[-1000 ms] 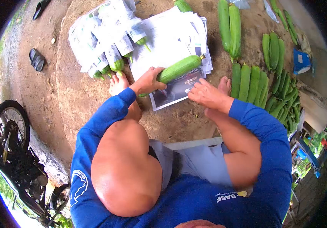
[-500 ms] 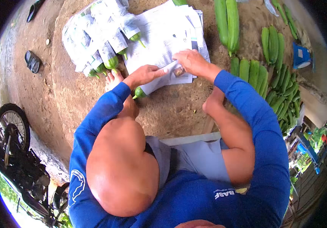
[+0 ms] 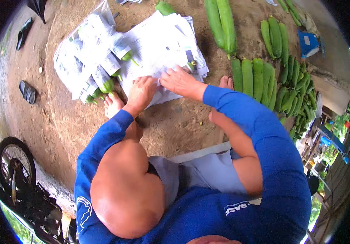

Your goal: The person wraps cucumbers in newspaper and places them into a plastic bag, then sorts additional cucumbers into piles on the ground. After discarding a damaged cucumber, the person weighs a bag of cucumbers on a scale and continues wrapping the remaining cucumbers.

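Paper (image 3: 166, 96) is pressed on the sheet stack (image 3: 152, 36) by left hand (image 3: 141, 92) and right hand (image 3: 181, 83); closure can't be told (fingers blurred). Gourd (image 3: 192, 64), apparently inside, could be loosely wrapped by uneven rolling.

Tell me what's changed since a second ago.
The vegetable that lay bare in the left hand is now almost covered by paper; only what looks like its tip shows. The right hand has moved left and away from the body, onto the paper. The wrapped bundles and green rows stayed put.
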{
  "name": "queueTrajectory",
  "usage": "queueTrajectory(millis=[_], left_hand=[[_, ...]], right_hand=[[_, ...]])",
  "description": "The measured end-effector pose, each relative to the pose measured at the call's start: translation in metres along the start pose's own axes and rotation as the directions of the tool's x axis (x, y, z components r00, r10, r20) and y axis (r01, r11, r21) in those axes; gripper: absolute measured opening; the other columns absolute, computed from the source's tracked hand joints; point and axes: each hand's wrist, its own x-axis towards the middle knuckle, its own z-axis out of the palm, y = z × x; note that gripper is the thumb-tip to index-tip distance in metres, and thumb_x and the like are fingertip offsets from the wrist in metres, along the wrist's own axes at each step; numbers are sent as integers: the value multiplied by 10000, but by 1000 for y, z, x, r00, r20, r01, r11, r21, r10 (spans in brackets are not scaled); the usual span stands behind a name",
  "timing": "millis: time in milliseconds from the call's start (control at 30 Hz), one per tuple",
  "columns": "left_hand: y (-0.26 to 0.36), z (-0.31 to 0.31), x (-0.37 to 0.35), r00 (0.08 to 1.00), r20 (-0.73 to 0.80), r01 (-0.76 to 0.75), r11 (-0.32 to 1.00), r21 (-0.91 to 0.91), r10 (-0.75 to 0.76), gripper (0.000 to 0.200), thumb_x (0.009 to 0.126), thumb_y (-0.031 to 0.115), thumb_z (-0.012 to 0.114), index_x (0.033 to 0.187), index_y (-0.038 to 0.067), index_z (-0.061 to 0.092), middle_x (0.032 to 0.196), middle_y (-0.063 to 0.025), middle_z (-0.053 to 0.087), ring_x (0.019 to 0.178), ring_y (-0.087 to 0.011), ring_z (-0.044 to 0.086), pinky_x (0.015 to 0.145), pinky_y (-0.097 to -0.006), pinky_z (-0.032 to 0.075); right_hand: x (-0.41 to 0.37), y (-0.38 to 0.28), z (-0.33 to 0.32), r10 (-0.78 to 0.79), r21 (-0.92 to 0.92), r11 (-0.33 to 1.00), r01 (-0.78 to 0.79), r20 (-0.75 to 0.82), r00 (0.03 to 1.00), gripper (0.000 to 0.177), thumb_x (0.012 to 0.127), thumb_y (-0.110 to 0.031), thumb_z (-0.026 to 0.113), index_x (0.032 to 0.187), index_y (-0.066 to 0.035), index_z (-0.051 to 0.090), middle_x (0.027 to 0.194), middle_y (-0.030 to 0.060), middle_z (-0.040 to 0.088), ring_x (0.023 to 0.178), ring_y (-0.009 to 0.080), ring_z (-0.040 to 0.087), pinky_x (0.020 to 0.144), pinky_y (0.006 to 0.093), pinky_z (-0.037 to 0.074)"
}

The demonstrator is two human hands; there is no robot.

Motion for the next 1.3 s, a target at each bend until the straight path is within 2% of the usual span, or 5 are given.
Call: queueTrajectory(millis=[333, 600, 867, 1067, 1300], left_hand=[[37, -37, 0, 975, 179, -151, 985, 86, 133, 676, 718, 294, 816, 1305, 105, 537, 1186, -102, 664, 1118, -269, 650, 1062, -513, 402], [48, -90, 24, 990, 67, -83, 897, -434, 125, 677, 682, 170, 862, 1262, 74, 526, 1146, -89, 629, 1061, -289, 627, 940, -421, 505], [31, -110, 20, 945, 217, 236, 52, -970, -246, 410, 756, 24, 699, 1160, -24, 649, 1065, -73, 707, 983, -177, 666, 925, -328, 516], [7, -85, 6, 915, 256, 151, -322, -935, -313, 570, 789, 88, 673, 1331, -45, 552, 1273, -144, 646, 1191, -278, 611, 1094, -431, 437], [3, -111, -2, 967, 254, 236, -458, -857, 22, 714, 811, 140, 698, 1454, -38, 446, 1358, -167, 586, 1263, -303, 554, 1157, -443, 354]], right_hand=[[37, 40, -84, -114, 742, 448, -500, 601, 791, 736, 751, -327, 756, 1379, -17, 531, 1201, 214, 683, 1092, 306, 663, 956, 412, 507], [9, 76, -100, -70, 502, -644, -578, 714, 697, 542, 967, -436, 620, 1358, -63, 577, 1145, 59, 694, 1022, 160, 670, 896, 324, 546], [52, 37, -122, 74, 856, -162, -491, 507, 859, 1148, 829, -608, 757, 1579, 39, 177, 1562, 272, 340, 1425, 336, 422, 1133, 428, 386], [64, 16, -120, 271, 722, 417, -553, 482, 833, 975, 854, -536, 730, 1507, 70, 335, 1358, 312, 574, 1275, 377, 579, 1047, 421, 458], [77, 2, -123, 25, 784, 3, -621, 620, 784, 677, 825, -447, 812, 1251, 37, 607, 1111, 160, 701, 1023, 215, 666, 906, 361, 529]])
